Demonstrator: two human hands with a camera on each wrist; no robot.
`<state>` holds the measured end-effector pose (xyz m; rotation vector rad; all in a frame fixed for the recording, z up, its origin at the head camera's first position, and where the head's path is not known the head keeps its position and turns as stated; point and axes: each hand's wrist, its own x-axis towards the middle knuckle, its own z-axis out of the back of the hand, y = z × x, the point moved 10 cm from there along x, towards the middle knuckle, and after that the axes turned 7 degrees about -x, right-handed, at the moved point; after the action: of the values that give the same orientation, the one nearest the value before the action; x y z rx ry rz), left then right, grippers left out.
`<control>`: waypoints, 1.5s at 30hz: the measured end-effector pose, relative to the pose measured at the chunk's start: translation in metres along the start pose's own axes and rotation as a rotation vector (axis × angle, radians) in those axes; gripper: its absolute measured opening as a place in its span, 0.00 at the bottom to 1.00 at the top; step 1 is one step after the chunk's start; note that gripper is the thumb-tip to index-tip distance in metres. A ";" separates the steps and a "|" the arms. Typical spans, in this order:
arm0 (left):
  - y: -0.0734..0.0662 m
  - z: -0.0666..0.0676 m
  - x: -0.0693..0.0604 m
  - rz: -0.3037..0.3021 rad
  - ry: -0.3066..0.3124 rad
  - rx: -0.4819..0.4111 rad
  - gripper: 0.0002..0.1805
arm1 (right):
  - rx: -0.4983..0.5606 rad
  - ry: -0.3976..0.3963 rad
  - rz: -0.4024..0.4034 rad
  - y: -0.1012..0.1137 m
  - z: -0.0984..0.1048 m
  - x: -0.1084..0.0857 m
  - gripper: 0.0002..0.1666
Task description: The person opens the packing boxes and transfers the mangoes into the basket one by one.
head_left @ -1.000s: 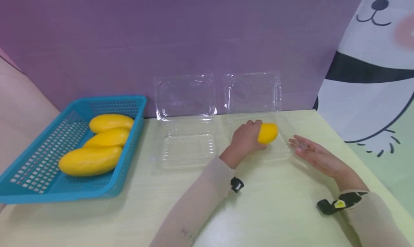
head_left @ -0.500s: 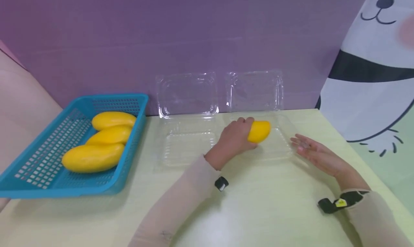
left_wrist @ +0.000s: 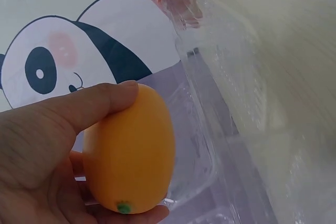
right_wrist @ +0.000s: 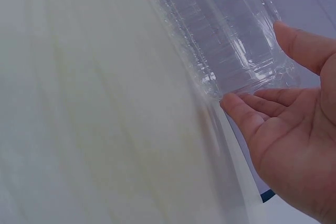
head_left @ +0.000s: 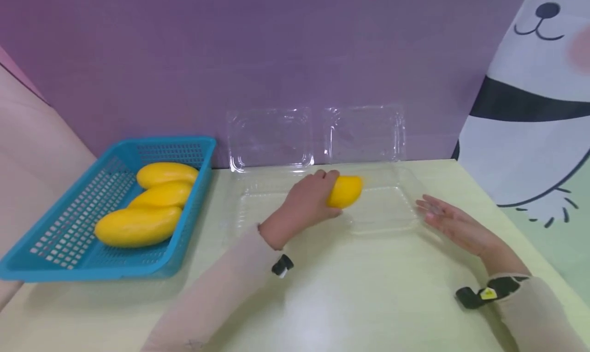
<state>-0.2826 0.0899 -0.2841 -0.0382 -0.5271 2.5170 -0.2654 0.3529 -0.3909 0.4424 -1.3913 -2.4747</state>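
Observation:
My left hand (head_left: 301, 203) grips a yellow mango (head_left: 345, 191) above the left side of the right-hand clear plastic container (head_left: 375, 211). Up close in the left wrist view, the thumb lies along the mango (left_wrist: 131, 150), whose small green stem spot shows at the bottom. At that container's right edge, my right hand (head_left: 454, 224) has its fingers extended and its thumb apart. In the right wrist view these fingers (right_wrist: 241, 114) lie at the clear corner; whether they press on it I cannot tell. A second clear container (head_left: 262, 201) stands to the left, partly behind my left hand.
A blue mesh basket (head_left: 172, 260) at the left holds several yellow mangoes (head_left: 138, 226). Both raised clear lids (head_left: 272, 139) stand against the purple backdrop (head_left: 276, 44). The pale table (head_left: 359, 295) extends in front, and a panda print (head_left: 530, 157) covers the right side.
My left hand has moved left with the mango, from over the middle of the right container to its left side. The right hand has stayed almost still.

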 end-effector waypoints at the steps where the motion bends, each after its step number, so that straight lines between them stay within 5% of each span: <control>1: 0.003 0.002 -0.002 0.001 -0.002 0.000 0.42 | -0.007 -0.002 -0.008 -0.001 0.000 0.000 0.39; 20: 0.047 0.009 -0.044 0.009 -0.019 -0.009 0.40 | 0.022 -0.010 0.007 -0.002 0.001 -0.005 0.39; 37: 0.082 0.028 -0.100 0.005 -0.060 -0.084 0.40 | 0.053 -0.005 0.024 0.002 -0.003 -0.002 0.39; 45: 0.093 0.065 -0.117 -0.010 -0.144 -0.018 0.40 | 0.031 -0.013 0.013 0.002 -0.001 0.000 0.39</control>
<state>-0.2412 -0.0672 -0.2694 0.1395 -0.6065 2.5176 -0.2648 0.3510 -0.3903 0.4229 -1.4353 -2.4529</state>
